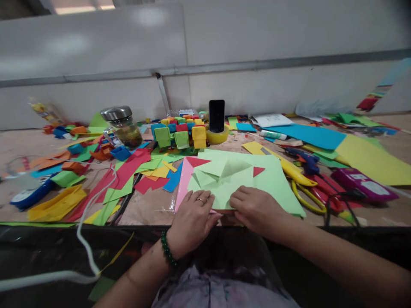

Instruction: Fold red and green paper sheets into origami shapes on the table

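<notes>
A creased sheet of light green paper [237, 177] lies in front of me, with raised folds in its middle. Flat on its near left corner rests my left hand [194, 209], fingers stretched out, a ring and a green bead bracelet on it. My right hand [253, 207] is curled at the near edge, thumb and fingers closed on the paper there. Beneath are more light green sheets [276, 184], a pink sheet [183, 182] on the left, and red paper corners [258, 171] that stick out.
Folded paper blocks [180, 134] and a phone [217, 116] on a yellow tape roll [218, 136] stand behind. To the right lie a glue gun [302, 160], yellow-handled scissors [306, 196] and a purple box [364, 184]. A glass jar [123, 128], paper scraps and a white cable [86, 226] are left.
</notes>
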Tool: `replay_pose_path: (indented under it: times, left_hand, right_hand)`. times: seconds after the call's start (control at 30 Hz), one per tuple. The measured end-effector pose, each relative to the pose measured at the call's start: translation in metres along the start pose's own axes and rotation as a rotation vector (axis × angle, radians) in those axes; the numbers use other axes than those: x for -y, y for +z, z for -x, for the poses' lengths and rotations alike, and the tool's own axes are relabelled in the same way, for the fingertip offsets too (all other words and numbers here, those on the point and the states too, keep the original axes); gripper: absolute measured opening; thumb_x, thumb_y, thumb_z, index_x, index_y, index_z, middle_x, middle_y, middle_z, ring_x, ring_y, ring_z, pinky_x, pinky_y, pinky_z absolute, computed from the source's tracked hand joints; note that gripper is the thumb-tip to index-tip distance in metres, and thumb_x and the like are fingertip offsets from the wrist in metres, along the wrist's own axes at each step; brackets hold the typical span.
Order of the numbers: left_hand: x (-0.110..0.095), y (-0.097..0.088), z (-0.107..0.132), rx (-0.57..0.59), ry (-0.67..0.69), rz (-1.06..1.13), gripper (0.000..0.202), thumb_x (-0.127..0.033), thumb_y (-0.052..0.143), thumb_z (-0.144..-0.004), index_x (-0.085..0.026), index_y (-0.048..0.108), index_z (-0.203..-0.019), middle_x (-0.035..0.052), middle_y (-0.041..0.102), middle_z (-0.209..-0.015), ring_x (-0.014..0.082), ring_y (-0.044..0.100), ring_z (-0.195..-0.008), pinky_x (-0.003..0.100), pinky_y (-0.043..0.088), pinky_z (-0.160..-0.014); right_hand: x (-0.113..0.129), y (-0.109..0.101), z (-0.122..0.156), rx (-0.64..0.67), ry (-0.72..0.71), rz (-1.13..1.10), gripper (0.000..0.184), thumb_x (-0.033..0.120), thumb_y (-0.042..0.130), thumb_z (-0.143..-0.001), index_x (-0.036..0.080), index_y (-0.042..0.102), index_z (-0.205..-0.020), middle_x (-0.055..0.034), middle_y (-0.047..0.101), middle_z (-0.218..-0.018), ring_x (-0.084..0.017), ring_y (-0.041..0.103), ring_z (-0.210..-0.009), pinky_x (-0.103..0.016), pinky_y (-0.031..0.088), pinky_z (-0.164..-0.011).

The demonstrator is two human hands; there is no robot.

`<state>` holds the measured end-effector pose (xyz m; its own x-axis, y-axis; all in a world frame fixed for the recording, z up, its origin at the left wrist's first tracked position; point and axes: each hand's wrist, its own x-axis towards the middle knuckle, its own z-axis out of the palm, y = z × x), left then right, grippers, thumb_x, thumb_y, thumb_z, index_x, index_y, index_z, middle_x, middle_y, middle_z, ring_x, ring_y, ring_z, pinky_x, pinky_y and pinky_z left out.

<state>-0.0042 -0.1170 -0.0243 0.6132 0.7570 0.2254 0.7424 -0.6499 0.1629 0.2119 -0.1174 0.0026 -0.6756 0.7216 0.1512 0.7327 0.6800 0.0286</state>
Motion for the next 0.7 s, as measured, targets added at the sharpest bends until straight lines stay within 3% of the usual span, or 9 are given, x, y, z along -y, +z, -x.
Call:
replay_pose_path:
  times: [0.17, 0.27, 0.43, 0.57, 0.7]
  left_hand:
    - [0.010, 0.005, 0.015, -0.068, 0.082, 0.040, 0.047, -0.040, 0.050, -0.094, -0.007, 0.054, -0.127, 0.0160, 0.059, -0.125, 0.0293, 0.052, -0.114, 0.046, 0.045, -0.099]
    - [0.014, 0.005, 0.021, -0.129, 0.154, 0.053, 0.044, -0.040, 0.049, -0.094, -0.008, 0.057, -0.123, 0.0160, 0.060, -0.126, 0.0300, 0.052, -0.115, 0.048, 0.046, -0.099]
    - [0.017, 0.007, 0.025, -0.173, 0.200, 0.128, 0.045, -0.043, 0.052, -0.093, -0.008, 0.059, -0.121, 0.0151, 0.063, -0.124, 0.0291, 0.053, -0.114, 0.046, 0.049, -0.097]
    - [0.018, 0.008, 0.025, -0.191, 0.180, 0.200, 0.051, -0.046, 0.056, -0.090, -0.006, 0.059, -0.121, 0.0158, 0.063, -0.124, 0.0294, 0.053, -0.116, 0.044, 0.049, -0.099]
    - [0.017, 0.006, 0.024, -0.173, 0.187, 0.229, 0.058, -0.046, 0.055, -0.090, -0.008, 0.049, -0.134, 0.0151, 0.063, -0.124, 0.0287, 0.054, -0.114, 0.044, 0.050, -0.097]
  right_hand:
    - [-0.040, -0.008, -0.004, 0.236, 0.146, -0.690, 0.020, 0.034, 0.062, -0.084, 0.021, 0.070, -0.098, -0.0049, 0.070, -0.102, -0.019, 0.064, -0.092, -0.028, 0.047, -0.080]
    - [-0.051, -0.005, -0.009, 0.249, 0.266, -0.909, 0.027, 0.042, 0.060, -0.084, 0.018, 0.070, -0.090, -0.0045, 0.071, -0.091, -0.019, 0.064, -0.084, -0.030, 0.048, -0.076]
    - [-0.049, 0.016, -0.022, -0.019, 0.456, -0.841, 0.039, 0.053, 0.067, -0.076, 0.018, 0.057, -0.063, 0.0019, 0.053, -0.060, -0.013, 0.048, -0.059, -0.026, 0.038, -0.055]
    - [-0.049, 0.031, -0.025, -0.139, 0.477, -0.754, 0.040, 0.054, 0.069, -0.074, 0.019, 0.054, -0.061, 0.0017, 0.053, -0.062, -0.013, 0.046, -0.059, -0.026, 0.038, -0.055]
    - [-0.048, 0.035, -0.024, -0.178, 0.473, -0.660, 0.036, 0.051, 0.067, -0.078, 0.020, 0.057, -0.063, -0.0001, 0.057, -0.065, -0.014, 0.050, -0.060, -0.028, 0.039, -0.057]
